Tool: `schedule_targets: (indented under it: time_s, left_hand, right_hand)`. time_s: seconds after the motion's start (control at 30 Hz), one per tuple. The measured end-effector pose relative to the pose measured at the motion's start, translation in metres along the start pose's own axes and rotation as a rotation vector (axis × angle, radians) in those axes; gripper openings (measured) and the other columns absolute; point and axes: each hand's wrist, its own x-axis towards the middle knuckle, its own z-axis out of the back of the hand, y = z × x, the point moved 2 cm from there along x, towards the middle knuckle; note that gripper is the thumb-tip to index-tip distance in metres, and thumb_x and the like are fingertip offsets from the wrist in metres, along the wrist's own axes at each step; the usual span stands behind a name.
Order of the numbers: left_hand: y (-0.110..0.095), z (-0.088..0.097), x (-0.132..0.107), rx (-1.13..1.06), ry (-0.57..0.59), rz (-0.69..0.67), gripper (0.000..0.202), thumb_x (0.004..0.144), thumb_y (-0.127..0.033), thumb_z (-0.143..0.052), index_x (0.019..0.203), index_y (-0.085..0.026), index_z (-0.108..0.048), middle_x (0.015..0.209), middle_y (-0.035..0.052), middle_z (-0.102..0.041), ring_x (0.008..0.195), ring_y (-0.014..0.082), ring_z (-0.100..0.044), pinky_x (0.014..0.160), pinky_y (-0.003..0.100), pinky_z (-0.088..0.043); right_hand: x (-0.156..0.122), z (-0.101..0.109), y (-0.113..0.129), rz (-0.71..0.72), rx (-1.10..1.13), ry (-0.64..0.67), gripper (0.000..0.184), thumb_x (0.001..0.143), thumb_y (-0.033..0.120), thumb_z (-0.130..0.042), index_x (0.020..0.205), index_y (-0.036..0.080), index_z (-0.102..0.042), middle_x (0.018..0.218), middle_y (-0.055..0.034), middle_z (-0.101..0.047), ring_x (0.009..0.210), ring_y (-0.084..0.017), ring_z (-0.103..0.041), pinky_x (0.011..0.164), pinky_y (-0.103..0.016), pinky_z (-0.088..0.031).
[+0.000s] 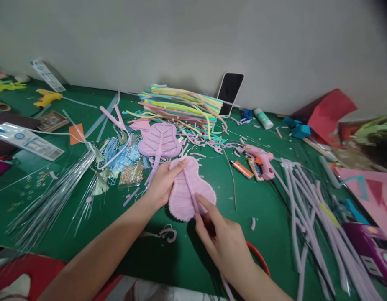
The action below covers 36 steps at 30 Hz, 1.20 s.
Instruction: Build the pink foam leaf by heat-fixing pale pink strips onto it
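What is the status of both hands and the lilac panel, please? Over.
Left hand holding scalloped lilac panel, thumb on top. Right hand pinching lower end of lilac chenille stem on panel. Lilac fan close beyond, seemingly blocking nothing.

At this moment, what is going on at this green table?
A person's left hand holds a lilac wavy-edged piece by its upper edge over the green table. The right hand pinches the lower end of a lilac strip running along it. A similar ribbed piece lies beyond. To the right rest a pink glue gun and an orange lighter.
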Motion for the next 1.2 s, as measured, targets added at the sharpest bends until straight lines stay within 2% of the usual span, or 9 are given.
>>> schedule_targets:
  time_s: [0.1, 0.47, 0.6, 0.77, 0.97, 1.1, 1.17, 1.2]
  left_hand:
    - [0.001, 0.0, 0.0, 0.003, -0.008, 0.004, 0.031, 0.063, -0.035, -0.082, 0.077, -0.012, -0.067, 0.069, 0.0013, -0.069, 0.061, 0.0132, -0.063, 0.062, 0.026, -0.052]
    - [-0.001, 0.001, 0.0, 0.001, -0.032, 0.017, 0.033, 0.057, -0.035, -0.085, 0.072, -0.012, -0.066, 0.063, 0.0004, -0.067, 0.056, 0.012, -0.061, 0.058, 0.025, -0.052]
    - [-0.001, 0.0, -0.001, -0.001, -0.051, 0.013, 0.033, 0.056, -0.035, -0.085, 0.069, -0.012, -0.064, 0.06, -0.0005, -0.066, 0.054, 0.0115, -0.06, 0.056, 0.025, -0.051]
    - [0.0, 0.001, 0.001, -0.003, -0.074, 0.006, 0.033, 0.056, -0.035, -0.085, 0.07, -0.012, -0.065, 0.063, 0.0009, -0.067, 0.056, 0.0125, -0.062, 0.057, 0.025, -0.051]
    - [0.0, 0.001, 0.0, -0.014, -0.071, 0.001, 0.033, 0.056, -0.034, -0.085, 0.069, -0.012, -0.066, 0.062, 0.0, -0.067, 0.055, 0.0122, -0.061, 0.059, 0.025, -0.051]
    - [-0.001, 0.0, 0.0, -0.016, -0.067, -0.002, 0.034, 0.055, -0.033, -0.086, 0.072, -0.011, -0.067, 0.064, 0.0011, -0.069, 0.057, 0.0124, -0.062, 0.06, 0.025, -0.051]
    - [-0.002, 0.0, 0.0, -0.02, -0.064, -0.005, 0.035, 0.054, -0.033, -0.086, 0.074, -0.011, -0.067, 0.066, 0.0013, -0.069, 0.058, 0.0122, -0.062, 0.061, 0.025, -0.051]
    - [-0.002, 0.0, 0.0, -0.022, -0.061, -0.007, 0.036, 0.055, -0.034, -0.086, 0.075, -0.011, -0.067, 0.065, 0.001, -0.069, 0.058, 0.012, -0.062, 0.061, 0.025, -0.051]
  right_hand:
    - [-0.001, -0.001, 0.002, 0.094, -0.061, 0.016, 0.039, 0.093, 0.018, -0.041, 0.13, 0.014, -0.05, 0.068, -0.0016, -0.067, 0.05, -0.012, -0.058, 0.05, -0.021, -0.045]
    - [-0.013, -0.011, 0.007, 0.161, -0.168, 0.005, 0.042, 0.094, 0.018, -0.039, 0.134, 0.007, -0.047, 0.065, -0.0029, -0.064, 0.049, -0.013, -0.057, 0.048, -0.023, -0.044]
    - [-0.016, -0.012, 0.01, 0.155, -0.155, -0.023, 0.04, 0.094, 0.018, -0.041, 0.131, 0.005, -0.05, 0.064, -0.0024, -0.064, 0.048, -0.013, -0.057, 0.048, -0.024, -0.045]
    - [-0.021, -0.012, 0.009, 0.128, -0.135, -0.088, 0.034, 0.093, 0.018, -0.045, 0.124, 0.008, -0.055, 0.071, -0.0038, -0.067, 0.054, -0.013, -0.061, 0.053, -0.023, -0.047]
    - [-0.023, -0.008, 0.009, 0.146, -0.187, -0.117, 0.027, 0.092, 0.021, -0.049, 0.113, 0.012, -0.063, 0.071, -0.0045, -0.065, 0.057, -0.014, -0.061, 0.053, -0.024, -0.046]
    - [-0.016, 0.0, 0.006, 0.077, -0.021, -0.141, 0.021, 0.09, 0.022, -0.053, 0.105, 0.019, -0.067, 0.079, -0.005, -0.06, 0.067, -0.014, -0.06, 0.061, -0.025, -0.049]
    - [-0.007, 0.004, -0.001, -0.038, 0.128, -0.228, 0.018, 0.087, 0.025, -0.057, 0.102, 0.022, -0.066, 0.088, -0.0053, -0.059, 0.075, -0.014, -0.06, 0.066, -0.026, -0.051]
    - [-0.001, 0.006, -0.005, -0.127, 0.216, -0.298, 0.022, 0.084, 0.028, -0.061, 0.105, 0.022, -0.063, 0.094, -0.0062, -0.059, 0.08, -0.015, -0.06, 0.069, -0.027, -0.052]
